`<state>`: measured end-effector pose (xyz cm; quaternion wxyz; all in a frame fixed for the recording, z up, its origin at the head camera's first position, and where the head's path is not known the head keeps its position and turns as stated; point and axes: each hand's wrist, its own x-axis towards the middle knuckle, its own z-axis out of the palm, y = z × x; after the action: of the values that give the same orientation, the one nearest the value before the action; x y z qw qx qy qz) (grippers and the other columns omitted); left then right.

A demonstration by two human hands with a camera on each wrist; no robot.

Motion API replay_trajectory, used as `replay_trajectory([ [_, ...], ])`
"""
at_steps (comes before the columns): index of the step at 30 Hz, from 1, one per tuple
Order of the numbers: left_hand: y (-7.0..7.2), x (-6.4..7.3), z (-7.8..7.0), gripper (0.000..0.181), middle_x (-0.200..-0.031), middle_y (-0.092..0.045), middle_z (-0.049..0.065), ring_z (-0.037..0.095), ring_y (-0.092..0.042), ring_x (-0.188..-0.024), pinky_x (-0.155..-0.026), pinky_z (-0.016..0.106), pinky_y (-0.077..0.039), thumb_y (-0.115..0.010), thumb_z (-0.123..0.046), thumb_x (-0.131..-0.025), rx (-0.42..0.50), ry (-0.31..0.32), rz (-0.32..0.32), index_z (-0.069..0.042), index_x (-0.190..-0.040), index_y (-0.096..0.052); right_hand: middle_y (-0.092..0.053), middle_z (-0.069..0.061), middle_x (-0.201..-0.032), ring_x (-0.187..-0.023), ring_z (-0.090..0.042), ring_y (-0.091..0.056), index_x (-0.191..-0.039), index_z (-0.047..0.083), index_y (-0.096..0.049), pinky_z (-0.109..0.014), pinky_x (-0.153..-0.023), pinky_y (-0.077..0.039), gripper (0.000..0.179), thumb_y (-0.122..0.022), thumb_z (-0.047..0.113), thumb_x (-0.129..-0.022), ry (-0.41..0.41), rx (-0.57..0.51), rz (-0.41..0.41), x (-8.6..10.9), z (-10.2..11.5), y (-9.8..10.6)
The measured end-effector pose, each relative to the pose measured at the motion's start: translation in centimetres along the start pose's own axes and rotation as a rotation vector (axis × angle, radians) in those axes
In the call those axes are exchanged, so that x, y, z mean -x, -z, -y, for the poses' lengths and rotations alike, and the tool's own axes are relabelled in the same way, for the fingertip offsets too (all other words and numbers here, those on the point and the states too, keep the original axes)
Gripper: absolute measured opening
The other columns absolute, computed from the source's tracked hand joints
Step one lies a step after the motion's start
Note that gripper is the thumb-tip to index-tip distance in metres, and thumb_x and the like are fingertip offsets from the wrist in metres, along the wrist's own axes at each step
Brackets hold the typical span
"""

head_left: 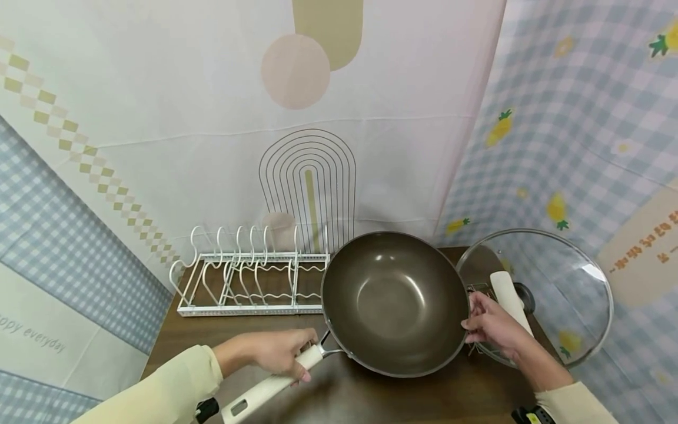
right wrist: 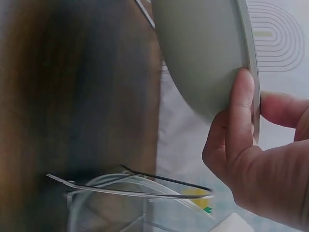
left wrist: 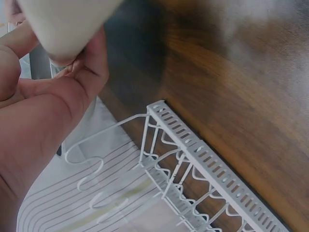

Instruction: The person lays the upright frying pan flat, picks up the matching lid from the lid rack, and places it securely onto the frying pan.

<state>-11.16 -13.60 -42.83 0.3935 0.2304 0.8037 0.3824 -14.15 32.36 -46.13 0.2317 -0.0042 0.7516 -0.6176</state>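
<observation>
Both hands hold a wok [head_left: 392, 300] with a dark brown inside and a cream handle [head_left: 265, 391]. The left hand [head_left: 286, 353] grips the handle near its metal neck; in the left wrist view the fingers curl round that cream handle [left wrist: 67, 24]. At the opposite side the right hand [head_left: 492, 324] pinches the rim. Seen from the right wrist, the thumb lies on the inner side and the fingers press the light green outer wall [right wrist: 203, 53]. The wok's underside shows raised off the wooden table [right wrist: 72, 106].
Left of the wok stands a white wire rack [head_left: 254, 282] with upright loops. On the right, a glass lid [head_left: 561, 294] with a cream upright handle [head_left: 511, 300] leans in a metal wire stand [right wrist: 140, 193]. Patterned cloths [head_left: 212, 147] hang behind the table.
</observation>
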Motion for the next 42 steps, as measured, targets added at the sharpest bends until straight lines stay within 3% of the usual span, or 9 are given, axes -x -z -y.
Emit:
replay_trajectory([
  [4, -0.1, -0.1, 0.2, 0.042, -0.083, -0.058, 0.000, 0.008, -0.055, -0.071, -0.064, 0.022, -0.052, -0.082, -0.006, -0.080, -0.142, -0.013, -0.035, -0.008, -0.110, -0.054, -0.039, -0.001, -0.082, -0.071, -0.016, -0.057, -0.099, 0.004, -0.033, -0.032, -0.066, -0.062, 0.027, -0.058, -0.005, -0.096, 0.015, -0.005, -0.018, 0.4, -1.0, -0.4],
  [12, -0.9, -0.3, 0.9, 0.047, -0.082, -0.053, -0.004, 0.005, -0.051, -0.070, -0.063, 0.021, -0.049, -0.085, -0.008, -0.076, -0.257, -0.019, -0.054, -0.009, -0.112, -0.054, -0.041, 0.001, -0.081, -0.074, -0.015, -0.057, -0.097, 0.008, -0.033, -0.033, -0.067, -0.062, 0.028, -0.057, -0.006, -0.095, -0.022, -0.051, -0.013, 1.1, -2.5, -0.9],
  [26, -1.6, -0.8, 2.4, 0.049, -0.084, -0.053, -0.005, 0.004, -0.049, -0.071, -0.062, 0.022, -0.047, -0.085, -0.007, -0.077, -0.374, -0.045, -0.095, -0.008, -0.115, -0.054, -0.041, 0.002, -0.081, -0.074, -0.012, -0.057, -0.096, 0.009, -0.034, -0.030, -0.069, -0.063, 0.029, -0.058, -0.006, -0.093, -0.080, -0.095, -0.054, 1.4, -5.2, -2.4],
  [36, -1.9, -1.1, 3.5, 0.048, -0.084, -0.057, -0.004, 0.004, -0.049, -0.070, -0.060, 0.021, -0.046, -0.083, -0.003, -0.077, -0.383, -0.049, -0.162, -0.005, -0.118, -0.057, -0.041, 0.002, -0.080, -0.074, -0.012, -0.057, -0.095, 0.009, -0.033, -0.031, -0.072, -0.062, 0.028, -0.057, -0.004, -0.095, -0.122, -0.124, -0.046, 1.1, -6.5, -3.0],
  [42, -2.2, -1.2, 3.8, 0.048, -0.084, -0.058, -0.005, 0.004, -0.049, -0.071, -0.061, 0.021, -0.046, -0.083, -0.003, -0.076, -0.372, -0.054, -0.170, -0.006, -0.117, -0.057, -0.040, 0.002, -0.080, -0.073, -0.012, -0.054, -0.095, 0.010, -0.032, -0.030, -0.071, -0.062, 0.029, -0.057, -0.006, -0.094, -0.147, -0.130, -0.059, 1.1, -7.4, -3.3],
])
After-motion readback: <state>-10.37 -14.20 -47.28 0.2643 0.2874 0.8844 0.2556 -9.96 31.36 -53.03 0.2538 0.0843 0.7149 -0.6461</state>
